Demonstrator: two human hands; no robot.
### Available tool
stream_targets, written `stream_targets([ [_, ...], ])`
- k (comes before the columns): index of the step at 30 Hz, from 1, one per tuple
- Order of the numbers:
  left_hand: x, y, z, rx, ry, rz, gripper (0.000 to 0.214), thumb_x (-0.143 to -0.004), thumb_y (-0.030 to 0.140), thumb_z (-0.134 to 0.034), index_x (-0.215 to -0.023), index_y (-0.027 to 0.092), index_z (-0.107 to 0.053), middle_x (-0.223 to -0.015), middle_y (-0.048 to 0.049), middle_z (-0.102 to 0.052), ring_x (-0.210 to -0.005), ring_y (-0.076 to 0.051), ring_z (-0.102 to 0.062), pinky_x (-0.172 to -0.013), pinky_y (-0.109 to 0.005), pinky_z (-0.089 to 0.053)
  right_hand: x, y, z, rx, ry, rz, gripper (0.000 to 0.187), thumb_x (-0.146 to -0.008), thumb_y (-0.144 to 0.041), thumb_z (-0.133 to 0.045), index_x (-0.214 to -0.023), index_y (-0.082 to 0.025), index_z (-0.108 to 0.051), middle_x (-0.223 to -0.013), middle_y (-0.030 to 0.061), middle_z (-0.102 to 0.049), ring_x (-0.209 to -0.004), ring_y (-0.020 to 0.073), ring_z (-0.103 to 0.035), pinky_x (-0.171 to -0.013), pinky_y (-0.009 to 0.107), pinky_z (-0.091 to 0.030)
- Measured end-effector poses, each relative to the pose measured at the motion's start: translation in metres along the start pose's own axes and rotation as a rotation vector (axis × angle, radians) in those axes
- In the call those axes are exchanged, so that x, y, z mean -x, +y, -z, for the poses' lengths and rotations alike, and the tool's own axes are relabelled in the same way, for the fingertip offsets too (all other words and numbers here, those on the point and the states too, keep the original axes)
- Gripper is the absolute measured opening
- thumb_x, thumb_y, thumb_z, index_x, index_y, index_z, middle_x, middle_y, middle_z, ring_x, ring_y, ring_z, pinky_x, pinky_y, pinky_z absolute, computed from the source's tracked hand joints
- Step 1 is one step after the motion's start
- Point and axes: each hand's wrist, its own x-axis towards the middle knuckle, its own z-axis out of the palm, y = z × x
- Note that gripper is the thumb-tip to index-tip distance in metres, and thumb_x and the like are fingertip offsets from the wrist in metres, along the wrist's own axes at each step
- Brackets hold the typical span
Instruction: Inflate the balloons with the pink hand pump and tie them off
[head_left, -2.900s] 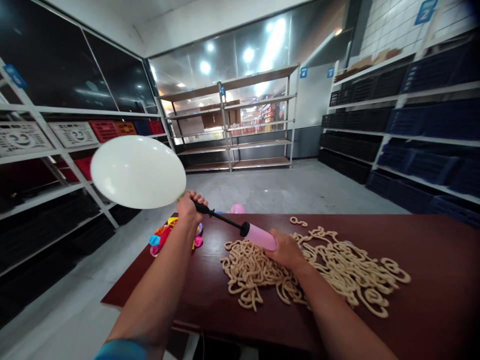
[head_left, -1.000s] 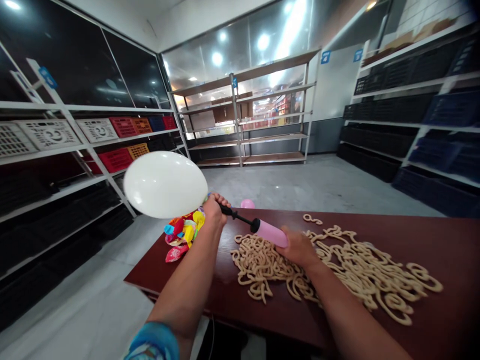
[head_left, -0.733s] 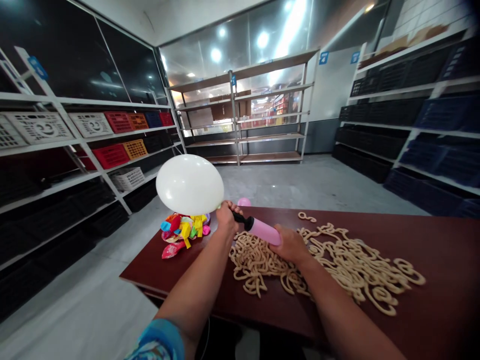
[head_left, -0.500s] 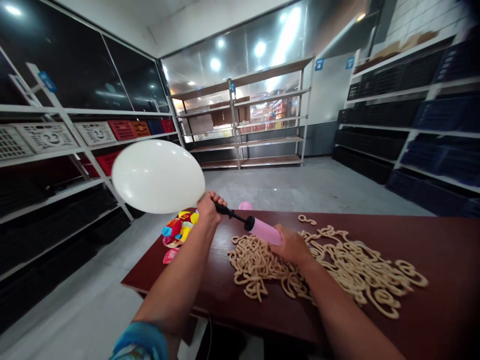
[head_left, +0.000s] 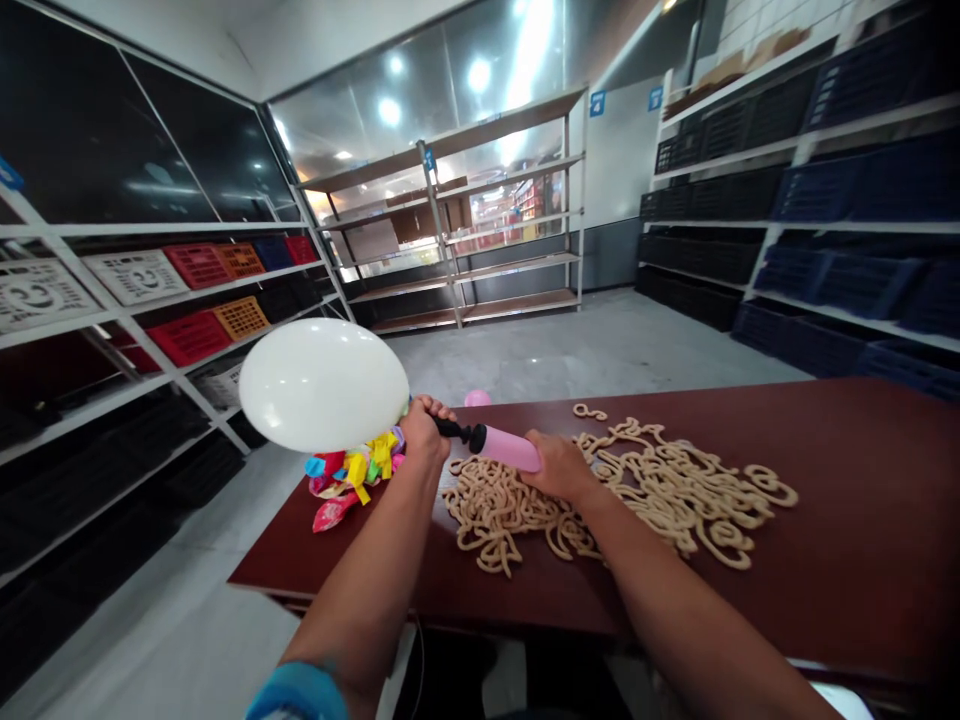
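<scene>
A pink balloon pump with black ends is stretched between my hands above the table. My left hand is closed around its black end, where the neck of a large white balloon meets the pump; my fingers hide the joint. The balloon is swollen and points out to the left. My right hand wraps the far end of the pink barrel. Under and beside it lie many tan, twisted cord-like pieces. Flat colourful balloons are heaped left of my left forearm.
The dark red table reaches far to the right. A small pink balloon shows beyond its back edge. Shelves with crates stand at the left, more crates at the right, and a metal rack at the back.
The pump's black rod has slid into the barrel, bringing my hands closer together. The white balloon sits lower in view, and the camera has turned slightly right.
</scene>
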Motion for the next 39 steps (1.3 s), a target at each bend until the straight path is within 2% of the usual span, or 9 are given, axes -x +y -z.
stream_targets([
  [4, 0.004, -0.008, 0.01, 0.044, 0.018, 0.023, 0.016, -0.063, 0.008, -0.04, -0.056, 0.018, -0.03, -0.046, 0.0066, -0.026, -0.037, -0.007, -0.031, -0.042, -0.021, -0.03, 0.002, -0.007, 0.007, -0.036, -0.014, 0.038, 0.05, -0.07, -0.048, -0.058, -0.11, -0.018, -0.05, -0.099, 0.0078, -0.06, -0.088, 0.0221, -0.055, -0.077, 0.031, -0.033],
  [8, 0.009, 0.001, 0.019, 0.085, 0.046, 0.018, 0.016, -0.062, 0.008, -0.039, -0.056, 0.018, -0.029, -0.046, 0.0067, -0.026, -0.037, -0.007, -0.031, -0.043, -0.022, -0.03, 0.004, -0.03, 0.027, -0.026, 0.167, 0.112, 0.075, -0.069, -0.056, -0.058, -0.131, -0.019, -0.035, -0.124, 0.0127, -0.046, -0.112, 0.0278, -0.041, -0.095, 0.041, -0.022],
  [12, 0.023, 0.0, 0.019, 0.118, 0.019, 0.059, 0.016, -0.061, 0.007, -0.039, -0.057, 0.018, -0.029, -0.046, 0.007, -0.026, -0.038, -0.007, -0.031, -0.044, -0.022, -0.03, 0.006, -0.066, 0.044, -0.034, 0.213, 0.277, 0.067, -0.075, -0.052, -0.054, -0.131, -0.02, -0.035, -0.124, 0.0123, -0.046, -0.11, 0.0259, -0.04, -0.095, 0.04, -0.022],
  [17, 0.036, -0.011, 0.022, 0.119, -0.001, 0.18, 0.015, -0.06, 0.008, -0.04, -0.057, 0.018, -0.029, -0.045, 0.0069, -0.028, -0.038, -0.007, -0.033, -0.046, -0.022, -0.034, 0.013, -0.086, 0.045, 0.081, 0.093, 0.267, 0.027, -0.079, -0.034, -0.051, -0.102, -0.019, -0.052, -0.099, 0.0071, -0.056, -0.086, 0.0205, -0.049, -0.076, 0.032, -0.033],
  [23, 0.012, -0.006, 0.051, -0.118, 0.127, 0.145, 0.012, -0.057, 0.01, -0.039, -0.057, 0.018, -0.029, -0.045, 0.0062, -0.032, -0.041, -0.008, -0.042, -0.049, -0.022, -0.04, 0.027, -0.046, 0.051, 0.183, 0.01, 0.115, 0.023, -0.08, -0.036, -0.049, -0.097, -0.022, -0.055, -0.092, 0.0048, -0.057, -0.083, 0.0191, -0.052, -0.074, 0.03, -0.033],
  [28, 0.0, -0.02, 0.073, -0.341, 0.103, 0.26, 0.014, -0.058, 0.014, -0.041, -0.056, 0.018, -0.028, -0.043, 0.0067, -0.031, -0.035, -0.006, -0.036, -0.036, -0.015, -0.023, 0.012, 0.015, 0.053, 0.307, -0.062, -0.218, 0.034, -0.08, -0.041, -0.05, -0.107, -0.021, -0.054, -0.103, 0.0091, -0.058, -0.088, 0.0221, -0.055, -0.072, 0.031, -0.036],
  [31, -0.002, -0.033, 0.077, -0.382, 0.058, 0.276, 0.014, -0.058, 0.015, -0.043, -0.055, 0.018, -0.03, -0.043, 0.0059, -0.033, -0.034, -0.006, -0.035, -0.035, -0.015, -0.014, 0.0, 0.024, 0.041, 0.301, -0.203, -0.331, 0.036, -0.075, -0.041, -0.056, -0.105, -0.019, -0.057, -0.104, 0.0121, -0.058, -0.095, 0.0264, -0.055, -0.078, 0.037, -0.037],
  [35, -0.007, -0.043, 0.076, -0.431, -0.025, 0.284, 0.015, -0.061, 0.016, -0.044, -0.052, 0.018, -0.032, -0.042, 0.0053, -0.034, -0.032, -0.005, -0.028, -0.035, -0.017, -0.012, -0.02, -0.012, 0.021, 0.117, -0.062, -0.229, 0.037, -0.074, -0.043, -0.058, -0.104, -0.021, -0.059, -0.111, 0.0108, -0.057, -0.108, 0.0285, -0.047, -0.091, 0.046, -0.03],
  [39, -0.009, -0.045, 0.076, -0.567, -0.206, 0.149, 0.021, -0.066, 0.02, -0.048, -0.048, 0.018, -0.036, -0.041, 0.0027, -0.037, -0.038, -0.008, -0.036, -0.036, -0.021, -0.025, -0.042, -0.06, 0.002, -0.439, -0.07, -0.056, 0.046, -0.074, -0.049, -0.057, -0.11, -0.02, -0.057, -0.114, 0.0086, -0.058, -0.106, 0.0227, -0.05, -0.092, 0.039, -0.036],
])
